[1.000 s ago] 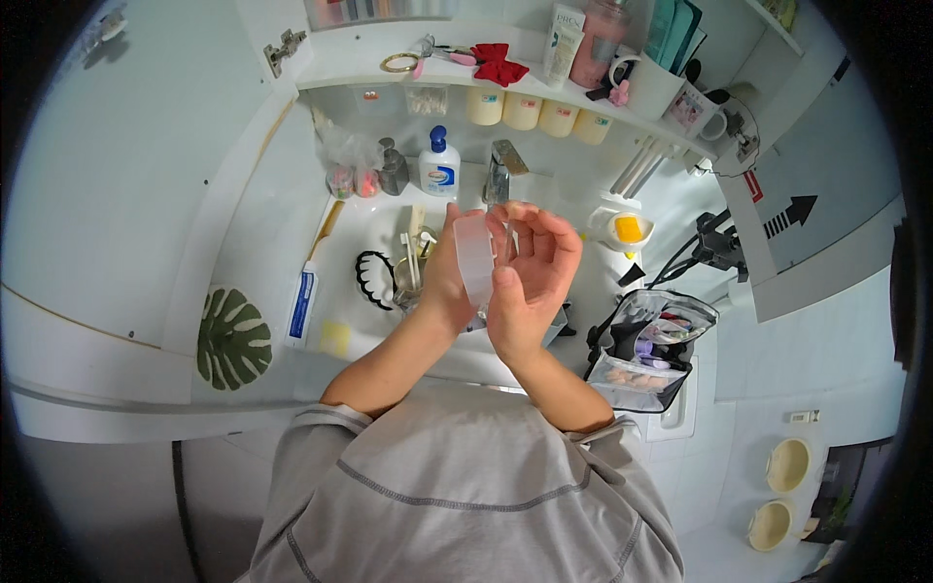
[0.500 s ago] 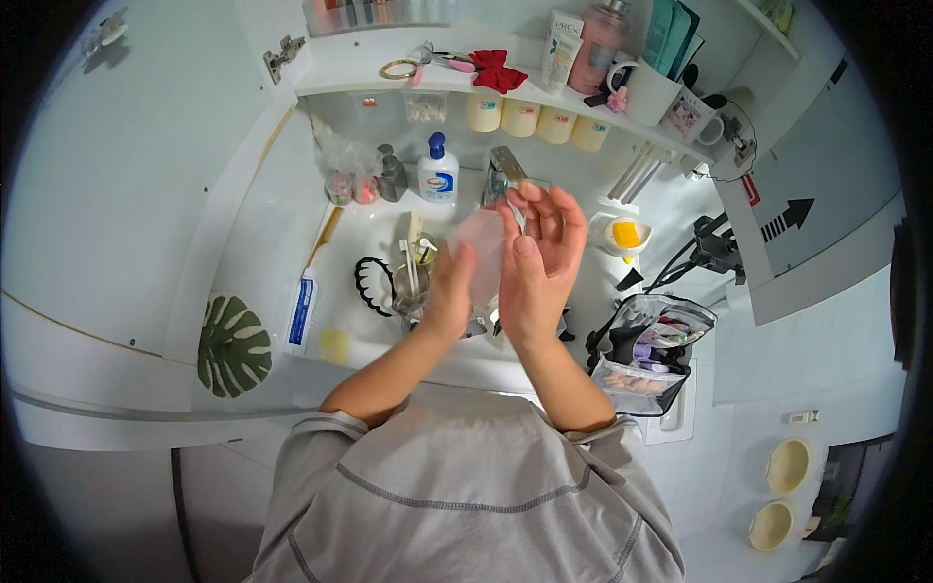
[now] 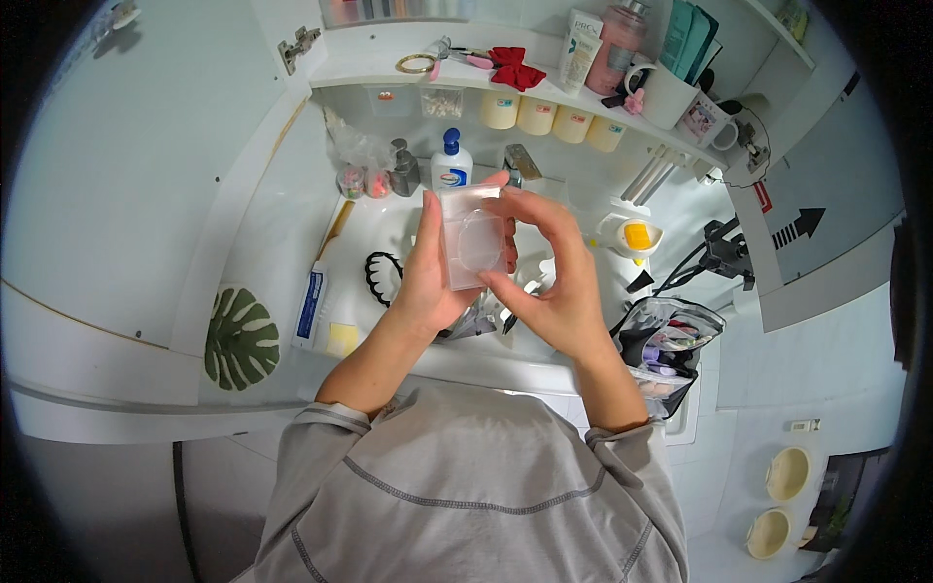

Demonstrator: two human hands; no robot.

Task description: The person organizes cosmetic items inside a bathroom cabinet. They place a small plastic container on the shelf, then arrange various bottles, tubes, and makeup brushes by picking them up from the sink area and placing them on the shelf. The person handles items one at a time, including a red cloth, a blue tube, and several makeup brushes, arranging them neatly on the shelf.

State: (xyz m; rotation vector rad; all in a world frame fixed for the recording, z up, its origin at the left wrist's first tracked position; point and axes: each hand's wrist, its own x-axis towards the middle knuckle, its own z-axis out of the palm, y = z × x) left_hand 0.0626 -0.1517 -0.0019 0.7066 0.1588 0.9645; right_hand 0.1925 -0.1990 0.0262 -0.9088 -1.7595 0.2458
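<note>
at frame centre, your left hand (image 3: 428, 277) grips a flat translucent case (image 3: 474, 243) by its left side; your right hand (image 3: 562, 291) holds its right edge.

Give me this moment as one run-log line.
left hand: holds translucent rectangular case | right hand: touches its right side | beyond: blue-topped pump bottle, faucet

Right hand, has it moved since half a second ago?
Yes. Judged against the tap, the right hand has shifted right and slightly down at the wrist, while its fingers now bend left to the plastic case.
</note>
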